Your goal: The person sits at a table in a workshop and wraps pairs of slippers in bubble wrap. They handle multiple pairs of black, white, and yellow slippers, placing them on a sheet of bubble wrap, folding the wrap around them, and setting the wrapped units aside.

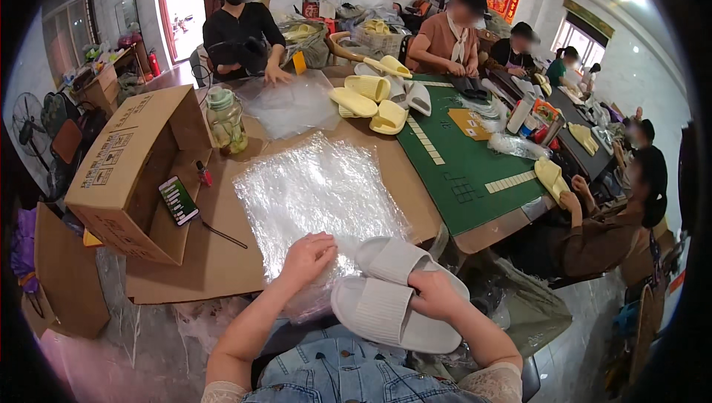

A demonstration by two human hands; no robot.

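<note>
My right hand (436,295) is closed on a pair of light grey slippers (374,310), held side by side over my lap at the table's front edge. Its fingers go in at the slippers' openings, partly hidden by the ribbed straps. To the left, my left hand (308,258) rests on a pile of clear, shiny plastic bags (319,195), fingers stretched out and slightly bent. The toe ends of the slippers lie close to the bags' near edge.
On the left, an open cardboard box (130,158) stands near a phone (178,200) and a glass jar (226,122). Yellow slippers (363,91) are heaped at the far side. Co-workers sit around, one behind more clear bags (285,110). A green board (452,180) lies at right.
</note>
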